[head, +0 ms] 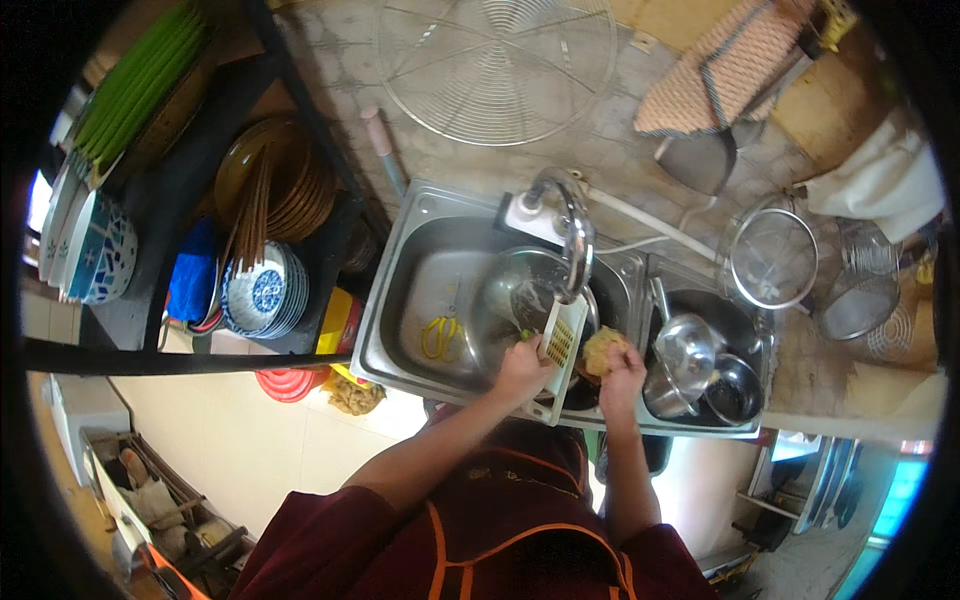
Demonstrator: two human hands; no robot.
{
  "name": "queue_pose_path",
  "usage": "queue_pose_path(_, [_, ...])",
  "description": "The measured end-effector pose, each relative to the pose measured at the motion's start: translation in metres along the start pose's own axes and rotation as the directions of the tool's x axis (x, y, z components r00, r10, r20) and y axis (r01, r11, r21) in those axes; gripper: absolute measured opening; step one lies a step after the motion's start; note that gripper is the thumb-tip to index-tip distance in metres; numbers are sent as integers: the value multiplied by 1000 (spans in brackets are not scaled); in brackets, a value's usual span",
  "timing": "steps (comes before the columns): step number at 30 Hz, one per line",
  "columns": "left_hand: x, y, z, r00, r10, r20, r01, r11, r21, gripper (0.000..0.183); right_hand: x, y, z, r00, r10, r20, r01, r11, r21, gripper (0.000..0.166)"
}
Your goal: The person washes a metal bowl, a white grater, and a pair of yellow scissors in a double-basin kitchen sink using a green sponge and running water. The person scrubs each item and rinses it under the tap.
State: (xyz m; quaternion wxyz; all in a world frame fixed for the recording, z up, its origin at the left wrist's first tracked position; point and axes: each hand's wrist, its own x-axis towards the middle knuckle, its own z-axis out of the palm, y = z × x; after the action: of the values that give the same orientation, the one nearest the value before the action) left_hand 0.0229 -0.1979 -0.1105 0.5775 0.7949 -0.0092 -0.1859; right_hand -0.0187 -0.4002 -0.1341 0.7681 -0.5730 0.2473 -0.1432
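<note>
My left hand grips a white plastic grater by its long edge. The grater, slotted in its middle, is tilted just below the spout of a chrome faucet. In my right hand is a yellowish scrubber, perhaps loofah, held close to the grater's right side but apart from it. Beneath my hands a large metal bowl stands in the left basin of the steel sink, partly covered by the grater. Yellow-handled scissors lie on the basin floor, left of the bowl.
The right basin holds metal pots and bowls. Mesh strainers and a spatula hang on the wall at right. At left, a black rack carries blue-and-white bowls, chopsticks and brown plates. A round wire rack is behind the sink.
</note>
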Motion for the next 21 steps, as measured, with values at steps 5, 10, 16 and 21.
queue_pose_path(5, [22,-43,5,979,-172,-104,163,982,-93,38,-11,-8,-9,956,292,5,-291,951,99,20])
queue_pose_path(10, [52,-81,8,949,-252,-189,260,965,19,36,-20,3,-12,944,328,36,-327,945,-19,25])
queue_pose_path(16, [48,-73,-10,970,-180,-161,214,951,224,29,-25,-2,4,940,332,81,-333,943,-1,27])
queue_pose_path(21, [26,-70,-43,798,322,-510,-15,856,517,36,-24,-3,-7,937,345,50,-347,936,49,25])
